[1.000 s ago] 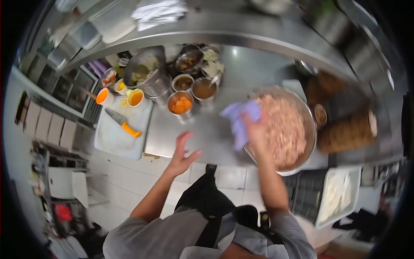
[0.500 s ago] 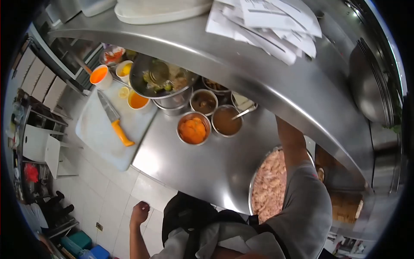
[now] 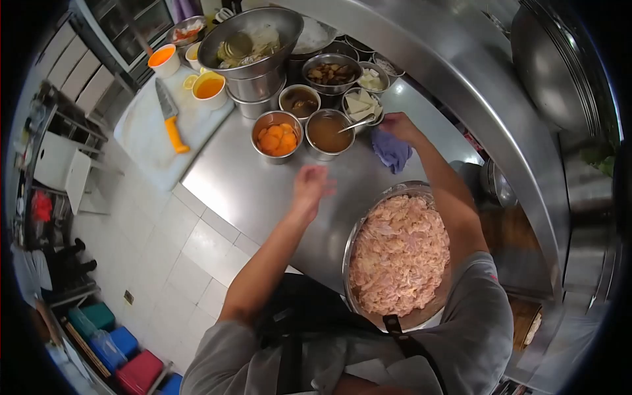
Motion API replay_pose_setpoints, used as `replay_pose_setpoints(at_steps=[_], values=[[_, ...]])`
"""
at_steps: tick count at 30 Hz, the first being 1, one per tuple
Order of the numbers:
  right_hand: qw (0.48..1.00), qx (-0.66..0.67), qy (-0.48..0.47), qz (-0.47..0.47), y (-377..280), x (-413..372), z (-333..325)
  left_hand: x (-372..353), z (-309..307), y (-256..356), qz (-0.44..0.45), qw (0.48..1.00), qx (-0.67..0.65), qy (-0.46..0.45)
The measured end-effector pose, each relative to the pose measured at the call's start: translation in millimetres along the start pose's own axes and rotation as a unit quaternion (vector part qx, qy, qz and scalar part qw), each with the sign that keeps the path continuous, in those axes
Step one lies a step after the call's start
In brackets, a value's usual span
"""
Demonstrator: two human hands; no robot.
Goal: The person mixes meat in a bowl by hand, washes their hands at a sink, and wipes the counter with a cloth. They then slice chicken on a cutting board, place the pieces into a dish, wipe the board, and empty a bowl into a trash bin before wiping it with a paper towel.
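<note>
My left hand [image 3: 311,189] hovers over the steel counter in front of the bowls. It is slightly blurred, with its fingers loosely apart and nothing in them. Farther out, my right hand [image 3: 400,128] grips a purple cloth [image 3: 392,151], which hangs crumpled beneath the fingers beside a bowl of pale slices [image 3: 361,103]. Left of that stands a bowl of brown liquid [image 3: 326,133] with a spoon in it, then a bowl of orange slices [image 3: 276,139]. Below my right forearm sits a large steel bowl [image 3: 347,263] full of raw, pale pink meat pieces [image 3: 399,253].
A knife with a yellow handle [image 3: 172,128] lies on the white cutting board [image 3: 141,138] at left. Behind the small bowls stands a big steel bowl [image 3: 289,33] with greens. A steel shelf [image 3: 454,72] overhangs the counter's right side.
My view has shifted, so the shelf covers less. My right hand has come out from under it and now shows with the purple cloth. My left hand has risen from my side to over the counter.
</note>
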State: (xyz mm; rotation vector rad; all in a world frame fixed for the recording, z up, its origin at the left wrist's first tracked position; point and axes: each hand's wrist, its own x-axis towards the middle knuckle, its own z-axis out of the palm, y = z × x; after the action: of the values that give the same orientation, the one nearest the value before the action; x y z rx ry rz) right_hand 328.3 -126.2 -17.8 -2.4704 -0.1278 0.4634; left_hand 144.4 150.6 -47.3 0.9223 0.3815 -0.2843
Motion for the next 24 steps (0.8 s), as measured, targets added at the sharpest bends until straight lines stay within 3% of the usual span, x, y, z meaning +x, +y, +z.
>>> replay_pose_setpoints(at_steps=[2,5,11,15,18,20,21,22,24], values=[[0.998,0.045,0.052,-0.005,8,10,15,23,28,-13,0.028,0.997,-0.044,0.060],[0.990,0.128,0.052,0.003,7,9,20,49,39,-23,0.011,0.989,-0.117,0.094],[0.978,0.178,0.092,-0.055,27,19,37,61,48,-17,0.033,0.975,-0.034,0.216],[0.987,0.118,0.107,-0.026,31,31,43,66,46,-19,0.059,0.967,-0.040,0.245],[0.989,0.107,0.098,0.035,30,27,38,59,45,-18,0.067,0.973,-0.047,0.215],[0.989,-0.033,0.139,0.044,21,23,25,59,46,-15,0.057,0.972,-0.072,0.218],[0.988,-0.030,0.144,0.050,20,16,16,58,46,-15,0.054,0.974,-0.067,0.212],[0.979,-0.167,0.098,0.071,4,0,1,59,44,-17,0.048,0.974,-0.088,0.203],[0.948,-0.300,0.048,0.097,-2,-19,3,49,39,-15,0.037,0.975,-0.109,0.190]])
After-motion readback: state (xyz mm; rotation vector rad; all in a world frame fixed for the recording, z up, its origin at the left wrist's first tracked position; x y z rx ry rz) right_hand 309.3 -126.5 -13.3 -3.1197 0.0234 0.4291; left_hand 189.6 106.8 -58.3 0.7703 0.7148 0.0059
